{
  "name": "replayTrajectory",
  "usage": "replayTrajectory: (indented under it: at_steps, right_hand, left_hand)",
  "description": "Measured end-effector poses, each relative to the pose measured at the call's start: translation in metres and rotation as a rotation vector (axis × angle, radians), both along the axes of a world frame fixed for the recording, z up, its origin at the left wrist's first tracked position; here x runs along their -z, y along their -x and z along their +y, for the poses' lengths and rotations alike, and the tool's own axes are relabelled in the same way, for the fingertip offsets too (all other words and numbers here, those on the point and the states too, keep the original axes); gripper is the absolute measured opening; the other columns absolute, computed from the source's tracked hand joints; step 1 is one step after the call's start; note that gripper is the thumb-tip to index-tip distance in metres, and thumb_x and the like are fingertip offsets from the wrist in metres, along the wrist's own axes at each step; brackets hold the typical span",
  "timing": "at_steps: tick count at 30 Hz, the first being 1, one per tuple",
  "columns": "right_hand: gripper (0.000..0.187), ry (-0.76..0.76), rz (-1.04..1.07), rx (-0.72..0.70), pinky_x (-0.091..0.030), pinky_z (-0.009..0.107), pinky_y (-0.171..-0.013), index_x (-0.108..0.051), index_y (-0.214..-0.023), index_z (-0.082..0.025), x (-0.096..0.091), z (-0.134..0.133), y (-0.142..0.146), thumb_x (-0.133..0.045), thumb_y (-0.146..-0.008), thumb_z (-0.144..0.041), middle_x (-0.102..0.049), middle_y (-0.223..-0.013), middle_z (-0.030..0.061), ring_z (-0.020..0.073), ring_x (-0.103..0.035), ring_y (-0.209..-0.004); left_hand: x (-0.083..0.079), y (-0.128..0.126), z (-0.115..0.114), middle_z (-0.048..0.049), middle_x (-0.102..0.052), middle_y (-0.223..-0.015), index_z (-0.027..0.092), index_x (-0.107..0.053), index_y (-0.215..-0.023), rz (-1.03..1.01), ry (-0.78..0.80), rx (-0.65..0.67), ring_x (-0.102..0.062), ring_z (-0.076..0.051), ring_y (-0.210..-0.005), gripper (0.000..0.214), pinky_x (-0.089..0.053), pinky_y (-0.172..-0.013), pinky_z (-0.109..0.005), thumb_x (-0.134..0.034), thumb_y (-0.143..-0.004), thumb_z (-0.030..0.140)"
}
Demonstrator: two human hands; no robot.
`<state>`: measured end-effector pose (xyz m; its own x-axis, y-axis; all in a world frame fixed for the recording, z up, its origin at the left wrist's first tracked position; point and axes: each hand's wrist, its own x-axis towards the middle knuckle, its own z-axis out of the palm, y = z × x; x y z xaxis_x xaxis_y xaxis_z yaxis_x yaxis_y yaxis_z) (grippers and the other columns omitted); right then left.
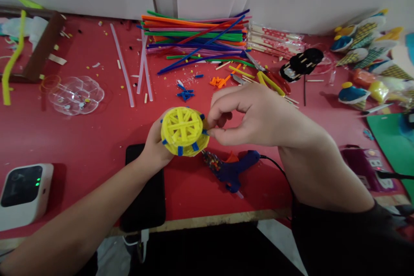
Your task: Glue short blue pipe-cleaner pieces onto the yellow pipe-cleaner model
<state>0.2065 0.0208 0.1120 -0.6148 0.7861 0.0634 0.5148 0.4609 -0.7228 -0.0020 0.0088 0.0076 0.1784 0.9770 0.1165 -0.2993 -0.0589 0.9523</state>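
A round yellow pipe-cleaner wheel-like piece (182, 126) with short blue bits around its rim is held up above the table. My left hand (154, 144) is wrapped round its left side and underneath, with most fingers hidden behind it. At the right rim my right hand (242, 114) pinches a small blue pipe-cleaner piece (205, 132), which touches the yellow rim. Just below lies a dark blue glue gun (233, 170), its nozzle close under the yellow piece. A small pile of blue cut pieces (185, 94) lies behind.
Coloured pipe cleaners (194, 36) are stacked at the back. Red-handled scissors (278, 79), orange cut pieces (220, 81) and a black figure (302, 64) lie right of centre. A phone (145, 198), white device (26, 194) and clear flower-shaped tray (76, 95) are on the left.
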Motion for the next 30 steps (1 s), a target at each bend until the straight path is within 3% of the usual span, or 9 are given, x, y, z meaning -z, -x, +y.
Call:
replayTrajectory:
  at_steps: [7, 12, 22, 27, 30]
  right_hand:
    - [0.01, -0.008, 0.001, 0.014, -0.045, 0.026, -0.064, -0.071, -0.075, -0.021, 0.0, -0.001, 0.0, -0.065, -0.078, -0.014, -0.068, -0.078, -0.001, 0.0109, -0.058, -0.068]
    - [0.01, -0.008, -0.006, 0.024, -0.044, 0.026, -0.062, -0.07, -0.073, -0.021, -0.001, -0.002, 0.001, -0.064, -0.077, -0.014, -0.068, -0.077, -0.0015, 0.0107, -0.057, -0.067]
    - [0.008, -0.072, -0.043, -0.006, -0.043, 0.025, -0.065, -0.067, -0.073, -0.021, 0.004, 0.002, 0.001, -0.063, -0.077, -0.014, -0.066, -0.076, -0.0029, 0.0098, -0.058, -0.068]
    - [0.013, -0.035, 0.082, 0.08, -0.047, 0.028, -0.06, -0.061, -0.072, -0.023, -0.013, -0.004, -0.004, -0.068, -0.08, -0.015, -0.063, -0.073, -0.0028, 0.0118, -0.057, -0.065]
    - [0.013, -0.142, 0.078, 0.168, -0.049, 0.029, -0.059, -0.062, -0.076, -0.025, -0.025, -0.013, -0.016, -0.068, -0.085, -0.017, -0.065, -0.076, -0.0017, 0.0131, -0.057, -0.065]
  left_hand:
    - [-0.001, 0.0, -0.001, 0.0019, -0.069, -0.068, 0.022, -0.068, -0.075, 0.019, -0.023, -0.004, -0.065, -0.016, -0.063, 0.042, -0.063, -0.068, -0.032, -0.1, -0.049, 0.03]
    - [0.001, -0.001, -0.003, -0.0016, -0.07, -0.076, 0.021, -0.072, -0.086, 0.028, 0.009, 0.021, -0.068, -0.022, -0.077, 0.047, -0.06, -0.077, -0.037, -0.1, -0.049, 0.031]
    - [0.001, -0.001, -0.005, -0.0037, -0.076, -0.094, 0.023, -0.077, -0.095, -0.025, -0.025, 0.052, -0.071, -0.02, -0.083, 0.044, -0.061, -0.081, -0.035, -0.097, -0.06, 0.038]
    - [0.005, -0.002, -0.003, -0.0032, -0.077, -0.088, 0.023, -0.076, -0.089, -0.061, 0.054, 0.021, -0.071, -0.021, -0.079, 0.043, -0.062, -0.08, -0.037, -0.1, -0.055, 0.035]
    - [0.012, -0.003, 0.003, 0.0017, -0.07, -0.069, 0.023, -0.072, -0.077, -0.121, 0.081, -0.083, -0.065, -0.016, -0.063, 0.036, -0.06, -0.068, -0.032, -0.099, -0.053, 0.03]
